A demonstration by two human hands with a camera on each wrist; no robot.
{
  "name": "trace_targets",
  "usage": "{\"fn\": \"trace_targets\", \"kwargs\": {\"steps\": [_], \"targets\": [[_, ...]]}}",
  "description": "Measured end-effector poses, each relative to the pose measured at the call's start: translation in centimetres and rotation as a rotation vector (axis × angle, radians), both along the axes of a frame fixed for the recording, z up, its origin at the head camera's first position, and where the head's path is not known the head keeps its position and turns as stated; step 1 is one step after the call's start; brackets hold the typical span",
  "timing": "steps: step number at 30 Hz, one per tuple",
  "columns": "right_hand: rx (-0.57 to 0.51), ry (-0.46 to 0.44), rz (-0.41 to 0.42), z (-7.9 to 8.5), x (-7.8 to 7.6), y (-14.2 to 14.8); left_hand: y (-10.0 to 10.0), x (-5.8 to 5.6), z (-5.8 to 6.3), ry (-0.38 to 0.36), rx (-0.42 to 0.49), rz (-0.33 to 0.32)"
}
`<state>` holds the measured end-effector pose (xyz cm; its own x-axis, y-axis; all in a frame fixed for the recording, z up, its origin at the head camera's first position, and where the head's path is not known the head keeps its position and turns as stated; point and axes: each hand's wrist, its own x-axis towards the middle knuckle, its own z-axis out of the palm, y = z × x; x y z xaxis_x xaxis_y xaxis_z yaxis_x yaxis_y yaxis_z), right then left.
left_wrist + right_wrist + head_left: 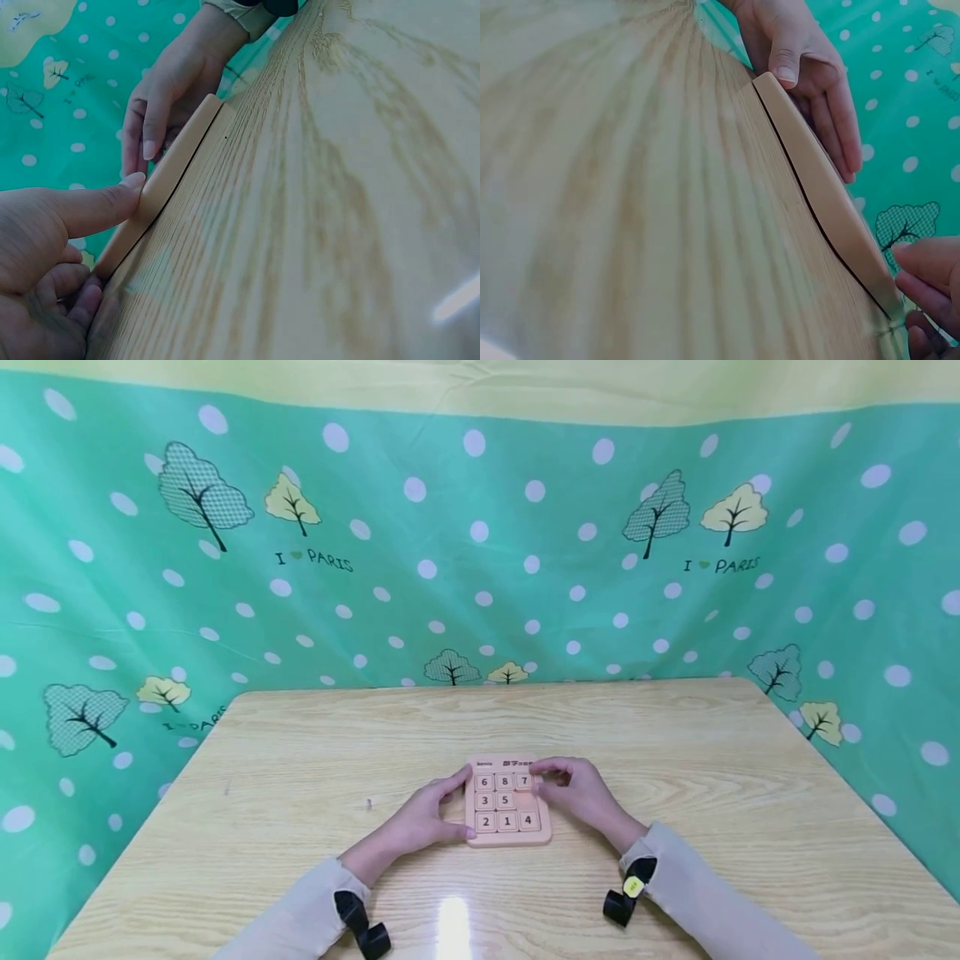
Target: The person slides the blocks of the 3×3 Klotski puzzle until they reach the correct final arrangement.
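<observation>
A pink sliding number puzzle [508, 840] lies flat on the table, numbered tiles facing up. Its rows read 6 8 7, then 3 5 and a gap at the right, then 2 1 4. My left hand [418, 820] holds the puzzle's left side, thumb by the lower corner and index finger by the upper one. At the opposite side, my right hand [585, 792] has its index fingertip by the 7 tile [524, 781] and its thumb beside the gap. Both wrist views show the puzzle edge-on, its tiles hidden.
The wooden table [315, 735] extends on all sides of the puzzle. Behind it hangs a green dotted cloth [450, 552] with printed trees. Black straps [363, 927] circle both wrists over light sleeves. A bright reflection [453, 928] lies on the near tabletop.
</observation>
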<state>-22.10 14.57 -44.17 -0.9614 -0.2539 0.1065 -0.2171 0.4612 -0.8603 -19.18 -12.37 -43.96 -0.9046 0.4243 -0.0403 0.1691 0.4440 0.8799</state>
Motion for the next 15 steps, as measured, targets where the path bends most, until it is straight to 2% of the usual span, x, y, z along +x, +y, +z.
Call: {"fn": "trace_targets", "kwargs": {"steps": [7,15], "targets": [[0.029,0.008,0.002,-0.02,-0.04,-0.36,0.03,-0.03,-0.25,-0.001,-0.005,0.002],[0.063,0.005,0.026,0.35,0.14,-0.40,0.03,0.00,0.03,-0.005,-0.001,0.003]]}}
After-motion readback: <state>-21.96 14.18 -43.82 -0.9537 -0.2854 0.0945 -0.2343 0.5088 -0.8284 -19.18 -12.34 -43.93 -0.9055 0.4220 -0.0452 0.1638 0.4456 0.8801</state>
